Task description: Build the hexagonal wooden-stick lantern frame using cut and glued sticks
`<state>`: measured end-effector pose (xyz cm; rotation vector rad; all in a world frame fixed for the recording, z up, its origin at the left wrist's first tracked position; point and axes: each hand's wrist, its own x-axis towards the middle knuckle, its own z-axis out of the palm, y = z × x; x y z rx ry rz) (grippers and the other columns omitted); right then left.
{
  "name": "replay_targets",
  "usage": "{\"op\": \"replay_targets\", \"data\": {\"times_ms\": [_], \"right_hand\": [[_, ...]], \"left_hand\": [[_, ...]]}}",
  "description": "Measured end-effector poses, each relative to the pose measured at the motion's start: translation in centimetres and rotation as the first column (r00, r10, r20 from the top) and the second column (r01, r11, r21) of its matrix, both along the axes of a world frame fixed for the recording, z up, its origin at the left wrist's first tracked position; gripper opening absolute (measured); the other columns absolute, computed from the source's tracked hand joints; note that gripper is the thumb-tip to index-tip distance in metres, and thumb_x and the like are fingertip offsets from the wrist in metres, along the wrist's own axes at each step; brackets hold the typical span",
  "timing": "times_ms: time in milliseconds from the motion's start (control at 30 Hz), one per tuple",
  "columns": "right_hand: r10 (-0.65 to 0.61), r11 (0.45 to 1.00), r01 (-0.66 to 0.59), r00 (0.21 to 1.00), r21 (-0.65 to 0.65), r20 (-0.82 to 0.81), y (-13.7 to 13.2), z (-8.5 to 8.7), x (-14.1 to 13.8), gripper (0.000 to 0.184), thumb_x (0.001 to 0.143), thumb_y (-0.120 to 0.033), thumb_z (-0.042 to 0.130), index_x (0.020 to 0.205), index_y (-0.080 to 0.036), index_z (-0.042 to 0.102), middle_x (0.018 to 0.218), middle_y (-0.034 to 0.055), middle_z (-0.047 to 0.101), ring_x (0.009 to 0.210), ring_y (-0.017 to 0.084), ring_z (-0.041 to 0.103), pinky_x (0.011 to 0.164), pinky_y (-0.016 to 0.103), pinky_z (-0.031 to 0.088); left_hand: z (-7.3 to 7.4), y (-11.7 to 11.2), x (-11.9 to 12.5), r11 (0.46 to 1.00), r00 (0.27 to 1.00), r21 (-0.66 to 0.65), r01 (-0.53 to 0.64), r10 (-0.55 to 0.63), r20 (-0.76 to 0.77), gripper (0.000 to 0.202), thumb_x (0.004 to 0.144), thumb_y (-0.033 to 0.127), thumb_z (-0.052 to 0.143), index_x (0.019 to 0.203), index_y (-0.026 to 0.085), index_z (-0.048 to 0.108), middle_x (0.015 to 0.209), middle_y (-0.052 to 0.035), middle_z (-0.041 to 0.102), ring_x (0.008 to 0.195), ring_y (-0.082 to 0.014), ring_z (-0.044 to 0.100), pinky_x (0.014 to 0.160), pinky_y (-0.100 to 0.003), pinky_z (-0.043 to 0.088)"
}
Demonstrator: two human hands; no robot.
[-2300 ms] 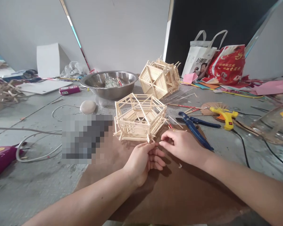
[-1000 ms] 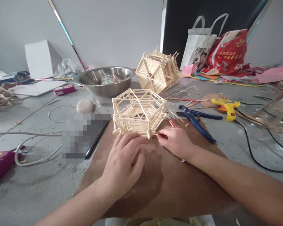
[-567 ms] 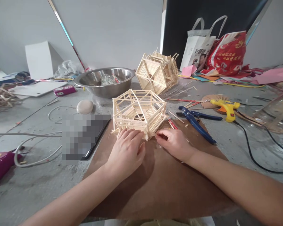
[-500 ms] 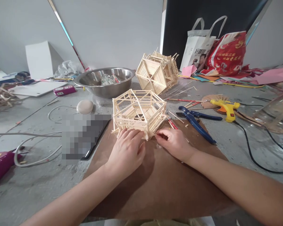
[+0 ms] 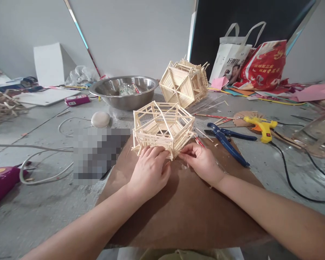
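A pale, 6-sided open frame of thin wooden sticks [image 5: 163, 129] sits flat on the far edge of a brown cardboard sheet [image 5: 184, 209], near the scene's centre, its near side touched by fingertips.

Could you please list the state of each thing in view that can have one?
Near stick frame: upright on the brown board.
Far stick frame: tipped on its side.
Left hand: fingers on the near frame.
Right hand: pinching at its corner.
Blue cutters: lying flat.
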<state>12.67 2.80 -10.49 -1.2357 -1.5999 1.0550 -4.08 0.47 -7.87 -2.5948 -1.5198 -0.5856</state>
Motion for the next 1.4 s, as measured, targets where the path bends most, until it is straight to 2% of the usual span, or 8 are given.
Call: {"op": "replay_targets", "data": {"times_ms": [100, 167, 467, 1033, 1400], "right_hand": [[0.003, 0.987, -0.027, 0.989, -0.158, -0.147, 0.12, 0.00, -0.19, 0.021, 0.066, -0.036, 0.059, 0.073, -0.018, 0.051, 0.056, -0.0036, 0.055, 0.040, 0.007, 0.047, 0.038, 0.019, 0.037], [0.010, 0.979, -0.051, 0.980, -0.197, -0.200, 0.10, 0.00, -0.24, 0.022, 0.065, -0.036, 0.060, 0.074, -0.018, 0.049, 0.056, -0.0042, 0.054, 0.040, 0.007, 0.047, 0.038, 0.018, 0.037], [0.018, 0.974, -0.069, 0.973, -0.216, -0.229, 0.19, -0.49, -0.40, 0.027, 0.061, -0.032, 0.063, 0.065, -0.020, 0.039, 0.048, -0.0075, 0.048, 0.040, 0.008, 0.049, 0.038, 0.019, 0.037], [0.035, 0.967, -0.097, 0.967, -0.236, -0.254, 0.14, -0.59, -0.53, 0.026, 0.062, -0.033, 0.062, 0.067, -0.020, 0.040, 0.050, -0.0073, 0.048, 0.040, 0.007, 0.047, 0.038, 0.019, 0.038], [0.045, 0.966, -0.107, 0.966, -0.236, -0.254, 0.11, -0.51, -0.54, 0.025, 0.064, -0.032, 0.061, 0.067, -0.020, 0.040, 0.044, -0.0077, 0.049, 0.038, 0.007, 0.046, 0.039, 0.018, 0.037]], "left_hand": [[-0.03, -0.14, -0.05, 1.000, 1.000, 0.005, 0.001, -0.001, 0.005, 0.023, 0.075, 0.018, 0.042, 0.092, 0.014, 0.057, 0.092, -0.0082, 0.056, 0.086, -0.0215, 0.048, 0.083, -0.038, 0.036], [0.01, -0.22, -0.05, 1.000, 1.000, 0.005, 0.005, -0.005, 0.012, 0.023, 0.075, 0.018, 0.042, 0.092, 0.014, 0.057, 0.093, -0.0085, 0.056, 0.087, -0.0217, 0.048, 0.084, -0.038, 0.035], [0.03, -0.22, 0.00, 1.000, 1.000, 0.025, 0.016, -0.016, 0.023, 0.020, 0.074, 0.017, 0.043, 0.089, 0.015, 0.056, 0.091, -0.0085, 0.056, 0.087, -0.0216, 0.049, 0.083, -0.039, 0.035], [0.04, -0.30, 0.07, 1.000, 1.000, 0.026, 0.014, -0.014, 0.017, 0.019, 0.073, 0.017, 0.044, 0.088, 0.015, 0.056, 0.091, -0.0086, 0.056, 0.087, -0.0226, 0.048, 0.082, -0.040, 0.035], [0.10, -0.36, 0.16, 1.000, 1.000, 0.026, 0.013, -0.013, 0.005, 0.019, 0.074, 0.017, 0.043, 0.088, 0.014, 0.056, 0.093, -0.0092, 0.056, 0.089, -0.0227, 0.049, 0.084, -0.040, 0.034]]}}
